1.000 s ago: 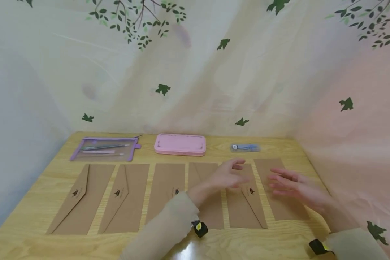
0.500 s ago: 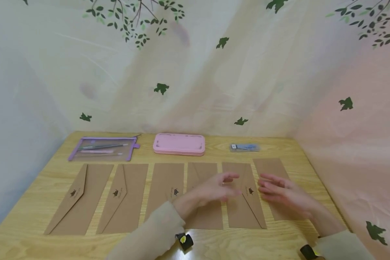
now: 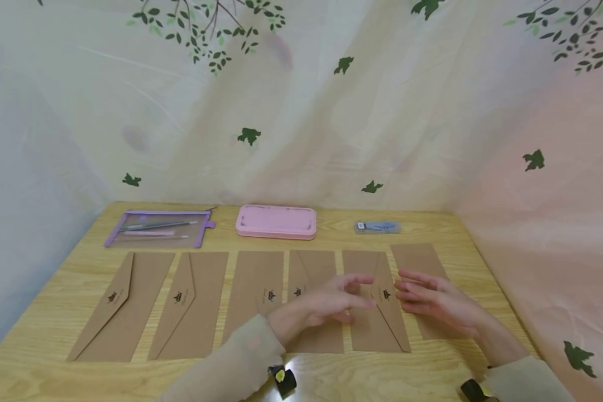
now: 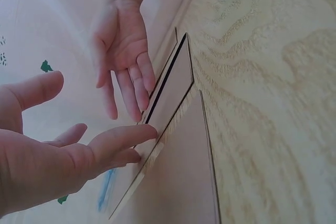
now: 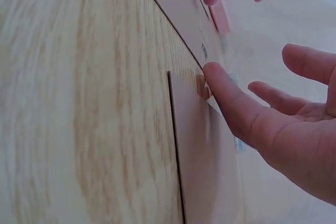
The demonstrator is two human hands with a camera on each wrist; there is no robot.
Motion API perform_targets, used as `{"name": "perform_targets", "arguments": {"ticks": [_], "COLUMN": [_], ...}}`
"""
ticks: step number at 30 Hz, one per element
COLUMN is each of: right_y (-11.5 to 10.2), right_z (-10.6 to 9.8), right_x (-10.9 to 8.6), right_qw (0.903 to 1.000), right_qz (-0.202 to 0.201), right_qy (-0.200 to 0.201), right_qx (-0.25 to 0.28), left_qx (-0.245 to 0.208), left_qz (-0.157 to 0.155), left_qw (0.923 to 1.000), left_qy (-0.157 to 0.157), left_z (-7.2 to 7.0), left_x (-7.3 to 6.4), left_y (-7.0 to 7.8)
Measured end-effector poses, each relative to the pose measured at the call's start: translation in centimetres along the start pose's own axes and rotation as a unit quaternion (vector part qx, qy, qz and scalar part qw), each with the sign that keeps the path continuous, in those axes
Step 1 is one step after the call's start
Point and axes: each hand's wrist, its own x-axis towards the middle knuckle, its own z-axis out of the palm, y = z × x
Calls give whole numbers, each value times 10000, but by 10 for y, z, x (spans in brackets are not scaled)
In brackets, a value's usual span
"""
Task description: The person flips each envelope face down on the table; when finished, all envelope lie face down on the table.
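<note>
Several brown paper envelopes lie in a row across the wooden table. My left hand (image 3: 326,302) is over the fourth envelope (image 3: 314,265) from the left, its fingertips reaching above the fifth envelope (image 3: 364,329), which bears a crown print and a slanted flap. Its fingers are spread, relaxed and hold nothing, as the left wrist view also shows. Above the rightmost envelope (image 3: 416,259) is my right hand (image 3: 439,298), fingers extended towards the left hand. In the right wrist view nothing is in the right hand (image 5: 294,121). The two hands are apart, palms roughly facing.
Along the back of the table (image 3: 331,379) lie a purple-edged clear zip pouch (image 3: 156,239) with pens, a pink pencil case (image 3: 276,221) and a small clear pack (image 3: 378,226) with blue contents. Three more envelopes, including the leftmost envelope (image 3: 130,329), lie on the left. Printed cloth surrounds the table.
Both hands have shifted left, and the left hand has also come nearer the front edge. Over the last half second they barely moved. The envelopes stay where they were.
</note>
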Motion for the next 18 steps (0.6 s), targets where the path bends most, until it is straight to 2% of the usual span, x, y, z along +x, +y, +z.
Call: {"name": "perform_targets", "arguments": {"ticks": [18], "right_y": [3], "right_z": [-7], "right_x": [-2], "right_qw": [9995], "right_qz": [21], "right_qy": [-223], "right_qx": [211], "left_qx": [-467], "left_qz": [141], "left_qw": [9985], "left_qy": [248], "left_z": [-6], "left_x": [-4], "left_y": [-2]}}
